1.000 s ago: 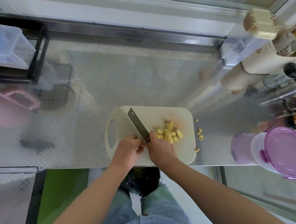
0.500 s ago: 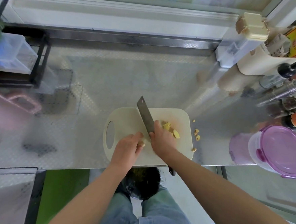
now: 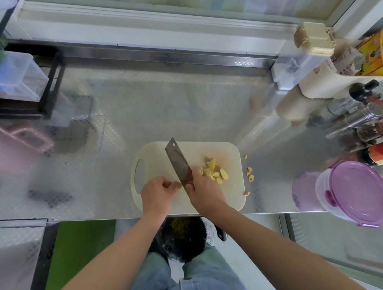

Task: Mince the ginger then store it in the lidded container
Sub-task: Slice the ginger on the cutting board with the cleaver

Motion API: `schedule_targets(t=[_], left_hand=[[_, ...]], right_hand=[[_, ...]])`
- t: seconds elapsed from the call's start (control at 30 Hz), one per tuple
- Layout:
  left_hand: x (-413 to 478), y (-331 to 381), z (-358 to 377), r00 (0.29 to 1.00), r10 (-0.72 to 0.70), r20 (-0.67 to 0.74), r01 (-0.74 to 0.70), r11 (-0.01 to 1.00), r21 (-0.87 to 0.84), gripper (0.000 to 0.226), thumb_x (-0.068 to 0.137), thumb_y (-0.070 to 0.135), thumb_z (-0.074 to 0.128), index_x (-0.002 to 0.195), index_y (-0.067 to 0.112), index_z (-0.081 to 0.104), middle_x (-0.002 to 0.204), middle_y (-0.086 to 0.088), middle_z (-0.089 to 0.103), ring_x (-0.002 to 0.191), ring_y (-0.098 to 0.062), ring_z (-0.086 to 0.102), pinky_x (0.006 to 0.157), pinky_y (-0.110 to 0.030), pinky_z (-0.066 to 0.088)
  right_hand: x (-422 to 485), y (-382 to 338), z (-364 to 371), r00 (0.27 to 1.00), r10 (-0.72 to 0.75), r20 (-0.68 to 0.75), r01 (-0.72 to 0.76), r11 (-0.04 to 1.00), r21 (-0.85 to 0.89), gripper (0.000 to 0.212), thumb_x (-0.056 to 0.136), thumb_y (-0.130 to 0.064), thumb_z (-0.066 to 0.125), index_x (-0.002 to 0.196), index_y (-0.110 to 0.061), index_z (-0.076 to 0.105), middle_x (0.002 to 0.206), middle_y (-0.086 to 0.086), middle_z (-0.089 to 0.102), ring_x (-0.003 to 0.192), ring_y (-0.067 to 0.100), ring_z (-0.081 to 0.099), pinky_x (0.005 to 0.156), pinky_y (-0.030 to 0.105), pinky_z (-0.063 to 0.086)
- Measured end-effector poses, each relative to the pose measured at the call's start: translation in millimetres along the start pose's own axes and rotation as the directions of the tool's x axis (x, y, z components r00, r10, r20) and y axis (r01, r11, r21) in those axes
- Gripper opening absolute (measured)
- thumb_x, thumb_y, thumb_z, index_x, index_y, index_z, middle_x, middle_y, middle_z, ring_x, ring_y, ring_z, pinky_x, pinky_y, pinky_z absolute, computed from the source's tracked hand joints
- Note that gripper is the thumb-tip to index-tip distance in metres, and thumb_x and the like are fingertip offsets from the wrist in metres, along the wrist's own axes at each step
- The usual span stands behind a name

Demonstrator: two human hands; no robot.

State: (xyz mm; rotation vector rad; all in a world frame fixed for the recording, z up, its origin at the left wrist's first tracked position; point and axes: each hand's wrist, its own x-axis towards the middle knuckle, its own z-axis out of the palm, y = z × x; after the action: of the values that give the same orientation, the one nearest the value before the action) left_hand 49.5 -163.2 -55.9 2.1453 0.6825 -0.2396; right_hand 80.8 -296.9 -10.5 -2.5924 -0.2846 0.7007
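My right hand (image 3: 205, 195) grips the cleaver (image 3: 177, 160); left hand (image 3: 159, 191) curled beside the blade, hold indeterminate. Ginger pieces (image 3: 209, 171) just beyond the right hand.

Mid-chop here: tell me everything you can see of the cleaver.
The rectangular grey metal cleaver has a small hole near its far corner. Its blade slants away and leftward over the cream plastic cutting board, with the yellow ginger pieces just to its right. The right hand grips it at the blade's heel, hiding most of the handle. The left hand sits curled beside its near end. Contact there is unclear, as is whether the edge meets the board.
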Motion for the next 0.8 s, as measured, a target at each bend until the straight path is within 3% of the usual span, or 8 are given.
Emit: schedule_targets(t=[0.1, 0.17, 0.23, 0.33, 0.47, 0.57, 0.8], left_hand=[[-5, -2, -2, 0.997, -0.07, 0.04, 0.073, 0.995, -0.066, 0.035, 0.081, 0.041, 0.07, 0.055, 0.019, 0.065, 0.053, 0.005, 0.065, 0.055, -0.017, 0.064, 0.066, -0.039, 0.055], [-7, -3, -5, 0.997, -0.053, 0.061, 0.055, 0.998, -0.02, 0.034, 0.082, 0.044, 0.069, 0.06, 0.019, 0.065, 0.057, 0.006, 0.066, 0.061, -0.016, 0.065, 0.067, -0.036, 0.053], [-9, -2, -9, 0.999, -0.007, 0.037, 0.006, 0.999, 0.047, 0.028, 0.082, 0.044, 0.07, 0.074, 0.018, 0.062, 0.07, 0.01, 0.064, 0.072, -0.012, 0.062, 0.068, -0.029, 0.048], [-11, -3, -9, 0.985, 0.172, 0.0, -0.171, 0.979, 0.107, 0.019, 0.081, 0.033, 0.074, 0.089, 0.021, 0.062, 0.079, 0.006, 0.062, 0.071, -0.012, 0.06, 0.067, -0.027, 0.049], [-12, 2, -3, 0.961, 0.276, 0.032, -0.278, 0.946, 0.165, 0.002, 0.083, 0.019, 0.072, 0.083, 0.018, 0.071, 0.083, 0.0, 0.063, 0.071, -0.018, 0.063, 0.071, -0.035, 0.053], [-11, 2, -1, 0.951, 0.306, 0.038, -0.307, 0.927, 0.217, 0.004, 0.084, 0.016, 0.071, 0.081, 0.017, 0.072, 0.082, -0.002, 0.062, 0.07, -0.02, 0.062, 0.07, -0.034, 0.052], [-10, -5, -3, 0.932, 0.361, 0.047, -0.362, 0.905, 0.224, 0.011, 0.079, 0.019, 0.077, 0.087, 0.013, 0.073, 0.086, -0.004, 0.066, 0.071, -0.022, 0.065, 0.067, -0.036, 0.056]], right_hand=[[-1, -4, 1, 1.0, 0.001, -0.012, 0.0, 1.0, 0.008, 0.013, 0.098, -0.023, 0.044, 0.101, -0.014, 0.036, 0.081, 0.005, 0.05, 0.069, 0.026, 0.05, 0.057, 0.033, 0.037], [0, -6, 1, 1.0, -0.004, -0.01, 0.004, 1.0, 0.022, 0.012, 0.098, -0.023, 0.044, 0.098, -0.015, 0.034, 0.081, 0.006, 0.052, 0.07, 0.028, 0.052, 0.056, 0.034, 0.038], [1, -6, 1, 1.0, -0.006, -0.007, 0.007, 1.0, 0.027, 0.013, 0.098, -0.022, 0.044, 0.097, -0.016, 0.032, 0.08, 0.006, 0.051, 0.069, 0.028, 0.052, 0.054, 0.033, 0.036], [2, -5, 0, 1.0, -0.016, 0.007, 0.016, 1.0, 0.016, 0.016, 0.098, -0.023, 0.045, 0.096, -0.017, 0.029, 0.08, 0.007, 0.052, 0.069, 0.029, 0.049, 0.053, 0.033, 0.032], [3, 1, -4, 1.0, -0.024, -0.004, 0.024, 1.0, -0.015, 0.017, 0.098, -0.023, 0.044, 0.094, -0.017, 0.028, 0.079, 0.01, 0.055, 0.068, 0.031, 0.053, 0.053, 0.035, 0.037], [4, 6, -10, 1.0, -0.022, -0.02, 0.021, 0.999, -0.035, 0.014, 0.097, -0.022, 0.042, 0.095, -0.016, 0.031, 0.074, 0.007, 0.052, 0.063, 0.03, 0.051, 0.052, 0.034, 0.037], [1, 3, -9, 0.989, -0.124, 0.082, 0.139, 0.966, -0.217, 0.018, 0.097, -0.02, 0.043, 0.113, -0.011, 0.039, 0.088, 0.012, 0.059, 0.076, 0.034, 0.058, 0.058, 0.034, 0.04]])
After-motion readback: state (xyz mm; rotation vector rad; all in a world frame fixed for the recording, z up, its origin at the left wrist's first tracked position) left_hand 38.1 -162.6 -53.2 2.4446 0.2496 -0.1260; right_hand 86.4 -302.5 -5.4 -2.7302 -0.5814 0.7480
